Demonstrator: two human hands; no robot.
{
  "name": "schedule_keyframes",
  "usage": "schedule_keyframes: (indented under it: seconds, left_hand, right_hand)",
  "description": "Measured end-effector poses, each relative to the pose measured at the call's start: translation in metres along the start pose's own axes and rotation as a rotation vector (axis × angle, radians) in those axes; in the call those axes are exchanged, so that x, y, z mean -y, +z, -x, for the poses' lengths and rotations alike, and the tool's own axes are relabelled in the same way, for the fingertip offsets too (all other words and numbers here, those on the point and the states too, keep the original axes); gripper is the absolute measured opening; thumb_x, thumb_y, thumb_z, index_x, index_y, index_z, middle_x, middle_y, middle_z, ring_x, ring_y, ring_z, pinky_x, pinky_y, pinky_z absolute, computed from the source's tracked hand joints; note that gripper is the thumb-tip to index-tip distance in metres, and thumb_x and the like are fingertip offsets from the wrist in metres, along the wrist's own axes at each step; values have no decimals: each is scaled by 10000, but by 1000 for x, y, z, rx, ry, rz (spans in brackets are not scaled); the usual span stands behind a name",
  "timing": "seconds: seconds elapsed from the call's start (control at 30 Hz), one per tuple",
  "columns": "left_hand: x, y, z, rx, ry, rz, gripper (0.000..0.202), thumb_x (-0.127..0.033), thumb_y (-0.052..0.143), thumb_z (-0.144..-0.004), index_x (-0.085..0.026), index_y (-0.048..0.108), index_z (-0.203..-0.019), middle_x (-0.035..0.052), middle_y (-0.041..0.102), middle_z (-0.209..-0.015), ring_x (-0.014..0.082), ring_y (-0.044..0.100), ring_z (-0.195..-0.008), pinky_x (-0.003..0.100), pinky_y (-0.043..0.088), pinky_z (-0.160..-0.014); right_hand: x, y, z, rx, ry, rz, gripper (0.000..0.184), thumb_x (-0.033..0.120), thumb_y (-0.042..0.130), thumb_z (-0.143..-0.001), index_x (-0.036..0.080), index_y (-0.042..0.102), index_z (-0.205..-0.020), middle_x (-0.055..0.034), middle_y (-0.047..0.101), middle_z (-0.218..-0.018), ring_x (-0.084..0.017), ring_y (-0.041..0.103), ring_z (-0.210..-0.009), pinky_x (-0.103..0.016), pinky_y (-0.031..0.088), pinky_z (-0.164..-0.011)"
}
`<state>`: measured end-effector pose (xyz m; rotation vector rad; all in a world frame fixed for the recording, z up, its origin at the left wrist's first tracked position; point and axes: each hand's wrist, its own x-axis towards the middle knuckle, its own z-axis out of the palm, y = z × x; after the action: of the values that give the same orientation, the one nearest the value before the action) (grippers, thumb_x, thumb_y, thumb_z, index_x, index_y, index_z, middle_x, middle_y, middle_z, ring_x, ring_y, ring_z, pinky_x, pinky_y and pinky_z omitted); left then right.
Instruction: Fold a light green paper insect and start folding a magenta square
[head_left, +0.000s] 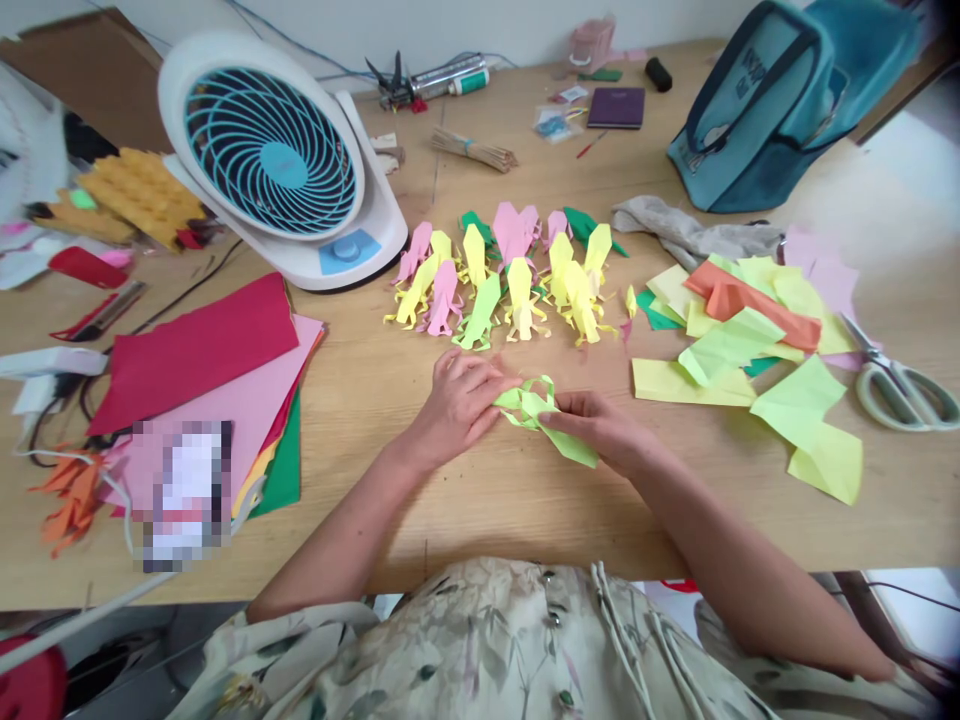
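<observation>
Between my two hands is a light green folded paper squid point(568, 446) with thin curled strips at one end. My right hand point(600, 425) pinches its body from the right, thumb on top. My left hand point(466, 398) has its fingers closed at the strips on the left side; the fingertips partly hide what they grip. Just beyond my hands stand several finished paper squids point(520, 295) in yellow, pink and green, grouped in rows on the wooden table point(465, 520).
A white fan point(285, 165) stands at the back left, coloured paper sheets point(210, 350) and a phone point(187, 490) nearer. On the right lie paper scraps point(799, 405), scissors point(900, 385) and a grey cloth point(697, 235). A teal bag point(750, 130) stands behind.
</observation>
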<state>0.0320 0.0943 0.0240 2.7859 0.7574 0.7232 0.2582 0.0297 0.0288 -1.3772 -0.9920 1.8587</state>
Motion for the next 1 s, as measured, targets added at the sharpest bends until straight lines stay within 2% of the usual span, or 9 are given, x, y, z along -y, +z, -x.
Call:
schedule_keyframes:
  seconds: [0.13, 0.33, 0.6, 0.8, 1.0]
  left_hand:
    - [0, -1, 0, 1, 35, 13, 323, -265, 531, -980, -225, 620, -1288, 76, 679, -1110, 249, 522, -1153, 506, 250, -1121]
    - [0, -5, 0, 27, 67, 34, 327, -274, 539, -991, -284, 614, -1310, 46, 718, -1133, 245, 514, -1239, 542, 229, -1155]
    - [-3, -7, -2, 79, 115, 214, 335, -219, 559, -977, -236, 615, -1307, 75, 701, -1190, 253, 474, -1275, 464, 473, -1035]
    - [-3, -6, -1, 94, 148, 292, 364, -198, 570, -968, -198, 583, -1332, 103, 685, -1198, 246, 489, -1278, 458, 499, -1041]
    - [-7, -9, -3, 86, 148, 341, 333, -196, 572, -966, -200, 600, -1298, 96, 697, -1183, 238, 525, -1271, 448, 511, -1042]
  right_hand:
    - [1, -1, 0, 0, 18, 35, 380, 473, 796, -624, 170, 578, -690, 54, 459, -565, -67, 362, -500, -236, 215, -474]
    - [3, -2, 1, 33, 3, 120, 367, 477, 776, -635, 171, 577, -670, 52, 434, -571, -70, 340, -523, -238, 207, -490]
    - [3, -3, 2, 84, 6, 202, 357, 469, 768, -650, 163, 588, -686, 50, 453, -595, -70, 360, -527, -235, 237, -489]
    - [-3, -4, 1, 93, -55, 303, 362, 486, 724, -717, 167, 558, -678, 56, 419, -584, -69, 345, -524, -231, 226, -482]
    - [-3, -5, 1, 101, -78, 311, 408, 536, 741, -714, 163, 575, -690, 52, 437, -613, -77, 353, -552, -244, 233, -511]
